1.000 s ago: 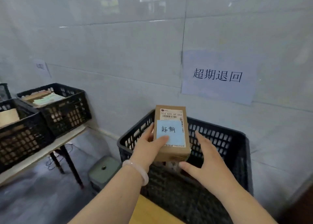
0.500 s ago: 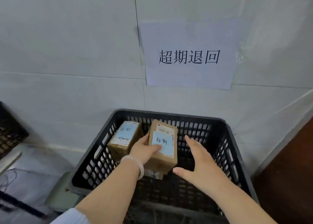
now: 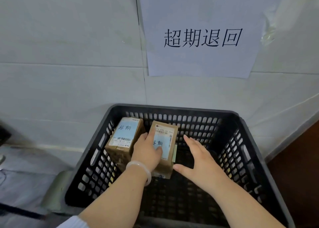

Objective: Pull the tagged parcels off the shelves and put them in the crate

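A black slatted plastic crate [image 3: 241,141] stands against the wall below me. My left hand [image 3: 146,151] grips a brown cardboard parcel [image 3: 166,136] with a blue handwritten tag, thumb on the tag, holding it low inside the crate. Whether it touches the crate floor I cannot tell. A second tagged brown parcel [image 3: 123,138] sits in the crate's left part, right beside it. My right hand [image 3: 198,157] hovers flat with fingers spread, just right of the held parcel and apart from it.
A white paper sign [image 3: 200,36] with black characters is taped to the white tiled wall above the crate. A grey object [image 3: 57,186] sits on the floor at the crate's left. A dark brown surface [image 3: 296,176] is at the right edge.
My view has closed in on the crate. My left hand has lowered the parcel deeper into it, next to the other parcel. My right hand stays spread beside it.
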`<state>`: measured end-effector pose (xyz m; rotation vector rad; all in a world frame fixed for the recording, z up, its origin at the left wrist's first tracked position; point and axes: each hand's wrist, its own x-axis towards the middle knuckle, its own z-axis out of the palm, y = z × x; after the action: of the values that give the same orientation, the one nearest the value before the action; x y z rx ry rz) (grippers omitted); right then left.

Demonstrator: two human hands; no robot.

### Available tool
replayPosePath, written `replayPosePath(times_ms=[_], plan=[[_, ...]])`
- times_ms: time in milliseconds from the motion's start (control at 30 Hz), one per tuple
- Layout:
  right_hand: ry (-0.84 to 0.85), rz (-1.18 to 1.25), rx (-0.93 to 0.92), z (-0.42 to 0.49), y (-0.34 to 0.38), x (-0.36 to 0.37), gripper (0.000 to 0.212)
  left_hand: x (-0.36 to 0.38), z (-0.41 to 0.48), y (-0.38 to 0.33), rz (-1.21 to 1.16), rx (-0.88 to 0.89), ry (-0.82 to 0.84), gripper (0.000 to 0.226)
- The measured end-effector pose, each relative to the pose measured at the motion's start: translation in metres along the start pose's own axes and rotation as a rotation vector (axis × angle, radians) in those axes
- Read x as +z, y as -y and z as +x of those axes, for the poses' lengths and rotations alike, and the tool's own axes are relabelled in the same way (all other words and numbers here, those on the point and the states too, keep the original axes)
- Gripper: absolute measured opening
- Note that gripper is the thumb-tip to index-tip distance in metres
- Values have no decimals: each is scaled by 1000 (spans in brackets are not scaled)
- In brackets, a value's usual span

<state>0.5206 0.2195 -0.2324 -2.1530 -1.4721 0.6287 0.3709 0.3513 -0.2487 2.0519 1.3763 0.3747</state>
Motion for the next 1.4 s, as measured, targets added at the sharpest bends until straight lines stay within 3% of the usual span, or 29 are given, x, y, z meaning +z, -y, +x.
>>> replayPosePath(times_ms=[100, 200, 600, 833, 967, 1267, 1400], plan=[[-13, -4, -12, 1, -2, 1, 97, 2, -6, -6, 295, 122, 22, 76], [-9, -8, -23, -1, -3, 1, 96, 5, -10, -8, 496, 125, 148, 87], [-53, -208, -104, -6, -4, -1, 94, 1, -6, -10, 643, 128, 119, 92], [-83, -285, -233, -18, 19, -9, 97, -34, -39, -12, 643, 190, -60, 93], [-64, -248, -408, -36, 50, -10, 98, -61, -93, 1, 520, 209, -286, 89], [109, -185, -1014, -103, 147, 56, 96, -117, -288, 74, 598, -255, -605, 89], [222, -120, -1189, -153, 204, 101, 96, -137, -391, 95, 675, -466, -697, 87]])
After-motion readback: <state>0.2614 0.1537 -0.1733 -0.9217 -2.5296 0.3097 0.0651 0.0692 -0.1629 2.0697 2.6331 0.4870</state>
